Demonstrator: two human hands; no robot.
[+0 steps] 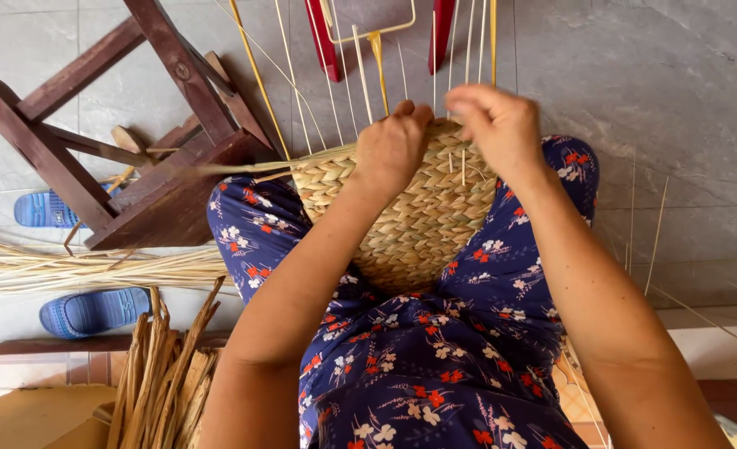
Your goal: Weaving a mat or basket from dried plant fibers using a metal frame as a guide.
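- Head view: a half-woven basket (418,212) is held on the lap, between the knees, over floral blue trousers (435,366).
- The left hand (392,150) is curled on the basket's rim, fingers closed on the weave and a flat strand (244,166) that runs off to the left of the basket.
- The right hand (502,125) is pinched shut on thin upright stakes (468,41) at the rim.
- Judged risk: a stake could snap if bent too sharply, or the strand could slip loose if the pinch slackens.
- Left of the basket, a wooden stool (136,125), blue sandals (94,309) and bundled reeds (94,270) are seen on the tiled floor (676,100).
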